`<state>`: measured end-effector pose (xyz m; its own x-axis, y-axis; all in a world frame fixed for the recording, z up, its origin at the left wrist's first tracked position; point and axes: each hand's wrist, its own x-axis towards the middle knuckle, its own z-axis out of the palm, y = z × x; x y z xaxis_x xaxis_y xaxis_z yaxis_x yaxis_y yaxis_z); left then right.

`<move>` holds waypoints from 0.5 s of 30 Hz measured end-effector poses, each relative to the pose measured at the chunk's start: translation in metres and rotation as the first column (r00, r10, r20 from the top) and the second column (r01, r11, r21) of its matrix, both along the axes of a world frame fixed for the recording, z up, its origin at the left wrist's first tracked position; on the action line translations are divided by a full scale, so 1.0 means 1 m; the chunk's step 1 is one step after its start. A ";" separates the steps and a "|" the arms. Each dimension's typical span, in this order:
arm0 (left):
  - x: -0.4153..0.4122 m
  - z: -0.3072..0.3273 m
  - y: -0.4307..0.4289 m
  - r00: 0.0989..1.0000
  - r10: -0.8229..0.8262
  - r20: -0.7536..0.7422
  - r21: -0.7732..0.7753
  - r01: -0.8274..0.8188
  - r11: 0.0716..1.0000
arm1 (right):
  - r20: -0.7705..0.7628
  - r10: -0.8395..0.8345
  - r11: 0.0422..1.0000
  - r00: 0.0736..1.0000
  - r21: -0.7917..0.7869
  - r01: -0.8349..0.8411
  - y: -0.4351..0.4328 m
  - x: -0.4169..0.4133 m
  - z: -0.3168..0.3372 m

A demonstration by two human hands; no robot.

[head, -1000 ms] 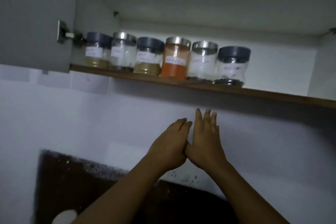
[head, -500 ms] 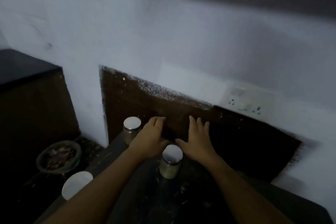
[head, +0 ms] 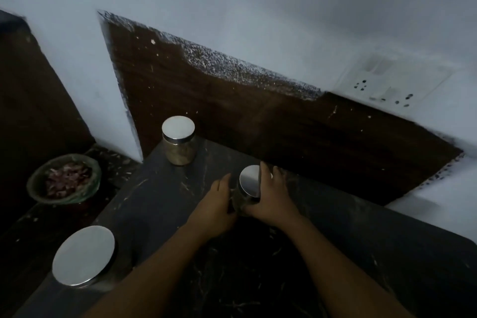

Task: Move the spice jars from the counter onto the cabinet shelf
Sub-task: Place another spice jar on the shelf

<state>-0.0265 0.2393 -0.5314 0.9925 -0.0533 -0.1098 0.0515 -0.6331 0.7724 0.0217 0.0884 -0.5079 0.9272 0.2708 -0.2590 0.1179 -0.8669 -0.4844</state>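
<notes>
Three spice jars with shiny metal lids stand on the dark counter (head: 361, 253). The middle jar (head: 249, 181) is clasped from both sides: my left hand (head: 215, 206) presses its left wall, my right hand (head: 271, 196) wraps its right side and back. A second jar (head: 179, 141) with tan contents stands apart at the counter's far left corner, against the brown backsplash. A third jar (head: 84, 255) sits at the near left edge, only its lid showing. The cabinet shelf is out of view.
A green bowl (head: 38, 183) of reddish peelings rests on a lower dark surface to the left. A white wall socket plate (head: 395, 82) is mounted above the backsplash (head: 258, 116) at the right. The counter's left edge drops off beside the near jar.
The view dropped from the cabinet shelf to the counter. Both hands came down from below the shelf and closed around the middle jar.
</notes>
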 end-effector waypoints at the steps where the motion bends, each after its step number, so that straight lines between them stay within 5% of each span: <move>1: 0.002 -0.003 -0.001 1.000 -0.023 0.004 -0.023 0.023 0.999 | 0.008 -0.009 1.000 1.000 0.030 0.008 0.001 -0.001 -0.003; 15: 0.007 -0.001 -0.024 0.994 -0.039 0.098 -0.215 0.060 0.975 | 0.096 -0.095 0.979 0.991 0.191 0.075 -0.004 -0.006 0.005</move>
